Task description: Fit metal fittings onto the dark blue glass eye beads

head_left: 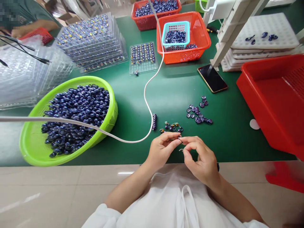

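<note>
My left hand point(162, 149) and my right hand point(201, 158) meet just above the near edge of the green table point(175, 91). Both pinch a tiny part point(180, 139) between thumb and fingertips; it is too small to name. Right beyond my fingers lies a row of small dark parts with coloured bits point(172, 127). A short stack of dark blue pieces point(154, 122) stands to their left. A loose cluster of purple oval pieces point(198, 114) lies further right.
A lime green basket point(30, 142) heaped with dark blue pieces sits left, with a white cable point(148, 104) running over it. Clear trays point(95, 41), orange baskets point(199, 34), a phone point(212, 78) and a red bin point(275, 98) stand around. Another person's arm point(35, 23) shows top left.
</note>
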`<action>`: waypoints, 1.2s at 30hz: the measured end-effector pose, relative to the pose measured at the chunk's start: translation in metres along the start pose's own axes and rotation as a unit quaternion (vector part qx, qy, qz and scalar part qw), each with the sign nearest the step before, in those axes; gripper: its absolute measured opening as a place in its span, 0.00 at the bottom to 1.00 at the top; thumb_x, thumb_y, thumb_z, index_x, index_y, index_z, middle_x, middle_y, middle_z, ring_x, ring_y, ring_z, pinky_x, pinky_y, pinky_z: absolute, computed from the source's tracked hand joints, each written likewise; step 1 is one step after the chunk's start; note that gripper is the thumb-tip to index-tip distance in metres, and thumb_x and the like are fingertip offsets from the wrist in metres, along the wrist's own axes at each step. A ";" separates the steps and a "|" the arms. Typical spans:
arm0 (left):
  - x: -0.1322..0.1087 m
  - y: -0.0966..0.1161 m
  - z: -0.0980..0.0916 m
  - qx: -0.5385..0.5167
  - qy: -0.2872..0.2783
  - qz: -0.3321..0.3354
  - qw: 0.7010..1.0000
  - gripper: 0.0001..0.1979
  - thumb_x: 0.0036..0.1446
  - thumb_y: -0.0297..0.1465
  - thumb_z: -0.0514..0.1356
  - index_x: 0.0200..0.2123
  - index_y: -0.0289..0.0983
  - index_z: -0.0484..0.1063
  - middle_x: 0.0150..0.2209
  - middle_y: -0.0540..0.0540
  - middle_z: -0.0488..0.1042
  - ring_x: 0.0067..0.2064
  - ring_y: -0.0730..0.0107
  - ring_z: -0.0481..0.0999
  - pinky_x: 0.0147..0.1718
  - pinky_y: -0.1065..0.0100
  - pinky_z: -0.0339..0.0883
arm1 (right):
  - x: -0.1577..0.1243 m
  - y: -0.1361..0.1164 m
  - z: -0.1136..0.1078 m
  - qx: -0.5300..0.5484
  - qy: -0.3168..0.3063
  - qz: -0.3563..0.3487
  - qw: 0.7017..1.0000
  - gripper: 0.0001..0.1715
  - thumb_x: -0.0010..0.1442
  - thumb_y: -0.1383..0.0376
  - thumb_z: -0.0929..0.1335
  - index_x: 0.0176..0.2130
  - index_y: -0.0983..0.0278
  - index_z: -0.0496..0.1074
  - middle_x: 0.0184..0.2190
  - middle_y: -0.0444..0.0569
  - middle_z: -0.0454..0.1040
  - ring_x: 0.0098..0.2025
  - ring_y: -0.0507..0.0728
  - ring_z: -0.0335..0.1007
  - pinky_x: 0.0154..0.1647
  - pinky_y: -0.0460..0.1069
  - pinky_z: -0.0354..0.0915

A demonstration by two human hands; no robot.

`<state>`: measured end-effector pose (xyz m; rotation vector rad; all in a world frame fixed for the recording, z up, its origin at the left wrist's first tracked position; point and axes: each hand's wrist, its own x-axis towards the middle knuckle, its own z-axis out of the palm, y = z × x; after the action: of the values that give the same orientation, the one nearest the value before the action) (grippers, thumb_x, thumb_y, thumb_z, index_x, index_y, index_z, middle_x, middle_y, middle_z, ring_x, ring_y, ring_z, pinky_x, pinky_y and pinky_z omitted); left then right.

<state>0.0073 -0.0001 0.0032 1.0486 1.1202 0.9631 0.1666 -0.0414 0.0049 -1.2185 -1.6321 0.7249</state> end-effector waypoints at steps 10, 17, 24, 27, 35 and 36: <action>-0.005 -0.004 -0.008 0.024 -0.044 0.091 0.995 0.09 0.56 0.33 0.70 0.41 0.39 0.83 0.35 0.45 0.82 0.35 0.68 0.81 0.36 0.69 0.76 | 0.012 0.002 -0.006 0.063 0.011 0.102 0.993 0.07 0.64 0.69 0.66 0.33 0.59 0.67 0.40 0.48 0.71 0.45 0.57 0.71 0.48 0.53 0.66; 0.000 -0.006 -0.013 0.079 -0.089 0.174 0.977 0.11 0.58 0.28 0.68 0.44 0.42 0.83 0.35 0.45 0.83 0.35 0.67 0.81 0.36 0.68 0.75 | 0.016 0.003 -0.006 0.083 -0.051 0.123 0.988 0.08 0.65 0.68 0.65 0.32 0.59 0.66 0.40 0.47 0.70 0.44 0.56 0.69 0.46 0.51 0.64; 0.002 -0.009 -0.017 0.079 -0.101 0.207 0.970 0.12 0.58 0.24 0.67 0.45 0.41 0.83 0.35 0.44 0.84 0.35 0.69 0.81 0.36 0.68 0.74 | 0.017 0.004 -0.009 0.089 -0.086 0.161 0.979 0.09 0.63 0.69 0.66 0.31 0.60 0.66 0.40 0.46 0.72 0.43 0.55 0.71 0.43 0.50 0.64; 0.001 -0.010 -0.016 0.087 -0.089 0.194 0.973 0.11 0.57 0.25 0.68 0.43 0.40 0.83 0.36 0.43 0.85 0.35 0.67 0.82 0.36 0.69 0.75 | 0.017 0.005 -0.008 0.097 -0.089 0.177 0.975 0.09 0.63 0.69 0.66 0.31 0.60 0.65 0.40 0.46 0.72 0.42 0.55 0.71 0.44 0.50 0.65; -0.008 -0.005 -0.010 0.070 -0.060 0.156 0.984 0.12 0.56 0.27 0.69 0.44 0.40 0.84 0.34 0.44 0.84 0.34 0.69 0.80 0.35 0.70 0.74 | 0.017 0.010 -0.002 0.134 -0.066 0.205 0.967 0.07 0.63 0.66 0.68 0.35 0.59 0.64 0.39 0.46 0.71 0.42 0.56 0.71 0.43 0.51 0.68; -0.009 -0.004 -0.009 0.059 -0.052 0.131 0.988 0.12 0.55 0.27 0.70 0.44 0.39 0.84 0.34 0.44 0.84 0.34 0.69 0.80 0.35 0.70 0.74 | 0.017 0.011 -0.001 0.127 -0.066 0.200 0.969 0.06 0.63 0.66 0.68 0.35 0.59 0.64 0.39 0.46 0.71 0.42 0.56 0.71 0.44 0.51 0.68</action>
<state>-0.0031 -0.0083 0.0002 1.3525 0.9787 1.0433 0.1704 -0.0217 0.0019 -1.3460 -1.3555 1.2517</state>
